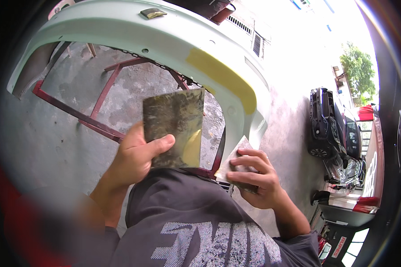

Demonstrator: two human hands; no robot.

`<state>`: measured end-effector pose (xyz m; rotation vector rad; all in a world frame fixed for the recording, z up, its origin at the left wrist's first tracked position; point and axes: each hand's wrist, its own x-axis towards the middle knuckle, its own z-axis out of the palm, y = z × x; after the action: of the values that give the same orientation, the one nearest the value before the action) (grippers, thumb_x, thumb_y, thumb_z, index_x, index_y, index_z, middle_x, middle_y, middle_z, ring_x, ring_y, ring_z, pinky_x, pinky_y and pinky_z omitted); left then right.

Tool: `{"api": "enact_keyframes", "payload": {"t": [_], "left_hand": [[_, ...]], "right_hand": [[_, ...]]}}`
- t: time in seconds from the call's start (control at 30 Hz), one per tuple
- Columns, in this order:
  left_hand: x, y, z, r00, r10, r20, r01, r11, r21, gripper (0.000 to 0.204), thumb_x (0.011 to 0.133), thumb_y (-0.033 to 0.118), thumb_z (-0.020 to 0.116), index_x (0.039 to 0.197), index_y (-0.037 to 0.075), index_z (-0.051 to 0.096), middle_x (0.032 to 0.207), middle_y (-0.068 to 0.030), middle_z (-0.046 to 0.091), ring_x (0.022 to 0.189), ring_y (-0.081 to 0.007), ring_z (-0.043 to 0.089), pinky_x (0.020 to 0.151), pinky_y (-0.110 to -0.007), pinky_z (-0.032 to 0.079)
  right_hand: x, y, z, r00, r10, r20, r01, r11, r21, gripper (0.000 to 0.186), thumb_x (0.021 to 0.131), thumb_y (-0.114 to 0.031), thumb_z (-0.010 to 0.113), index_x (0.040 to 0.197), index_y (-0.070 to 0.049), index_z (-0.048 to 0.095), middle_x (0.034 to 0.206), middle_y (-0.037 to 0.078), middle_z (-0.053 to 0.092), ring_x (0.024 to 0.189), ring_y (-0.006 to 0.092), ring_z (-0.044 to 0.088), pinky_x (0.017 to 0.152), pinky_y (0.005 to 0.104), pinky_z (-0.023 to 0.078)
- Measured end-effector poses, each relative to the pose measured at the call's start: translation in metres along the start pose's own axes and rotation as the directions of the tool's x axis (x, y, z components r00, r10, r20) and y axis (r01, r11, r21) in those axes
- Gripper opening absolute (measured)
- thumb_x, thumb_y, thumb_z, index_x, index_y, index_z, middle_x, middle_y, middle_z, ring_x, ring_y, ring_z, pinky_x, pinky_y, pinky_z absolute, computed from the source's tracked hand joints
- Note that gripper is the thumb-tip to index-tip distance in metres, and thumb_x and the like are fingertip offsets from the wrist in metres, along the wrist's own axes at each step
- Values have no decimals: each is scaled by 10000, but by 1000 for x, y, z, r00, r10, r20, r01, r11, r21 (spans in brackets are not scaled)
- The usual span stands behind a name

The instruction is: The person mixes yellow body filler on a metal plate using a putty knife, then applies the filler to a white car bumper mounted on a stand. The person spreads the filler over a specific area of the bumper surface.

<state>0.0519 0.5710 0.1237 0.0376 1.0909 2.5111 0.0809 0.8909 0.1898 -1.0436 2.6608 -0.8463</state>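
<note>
My left hand (136,155) grips a square, smeared putty board (171,115), thumb across its face. A dab of yellow putty (192,149) sits near the board's lower right corner. To the right of it, my right hand (262,180) is closed around a flat, pale putty spreader (231,162), its corner pointing up. Beyond both hands lies a pale mint car bumper (165,35). Along its right curve runs a band of yellow putty (223,78). Neither tool touches that band.
The bumper rests on a dark red metal stand (107,91) above a grey concrete floor (53,133). A small stained, bent piece (153,13) lies on the bumper's top. Dark cars (338,129) stand to the right, with a tree (357,66) outside.
</note>
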Motion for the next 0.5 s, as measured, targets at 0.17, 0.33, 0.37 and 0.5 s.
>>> {"api": "enact_keyframes", "payload": {"t": [0.17,0.33,0.37,0.5], "left_hand": [[18,-81,18,980,-172,94,193,749,-634,381,1052,69,577,1415,-27,513,1259,-150,690,1084,-236,727,989,-418,601],[21,-93,21,984,-129,126,176,838,-516,397,1055,85,594,1427,-25,507,1276,-155,687,1121,-246,721,989,-431,609],[20,-95,20,982,-118,147,176,848,-500,405,1052,93,602,1429,-26,511,1287,-162,686,1141,-255,719,993,-432,610],[14,-99,21,985,-112,133,166,835,-524,392,1050,95,607,1414,-32,532,1291,-167,692,1149,-257,723,974,-407,620]], "right_hand": [[13,-2,57,918,-43,-395,187,924,333,692,602,119,704,1212,-193,800,1373,138,628,1390,431,515,1147,526,428],[-1,18,66,914,-68,-399,110,990,83,702,567,79,719,1185,-241,814,1371,117,630,1385,415,508,1152,510,439],[-5,23,64,911,-77,-404,102,994,42,700,564,72,726,1181,-247,816,1370,117,630,1381,414,510,1152,506,442],[-18,31,37,977,-15,-212,-63,933,-356,612,609,-29,764,1165,-278,822,1365,35,660,1372,353,531,1115,506,423]]}}
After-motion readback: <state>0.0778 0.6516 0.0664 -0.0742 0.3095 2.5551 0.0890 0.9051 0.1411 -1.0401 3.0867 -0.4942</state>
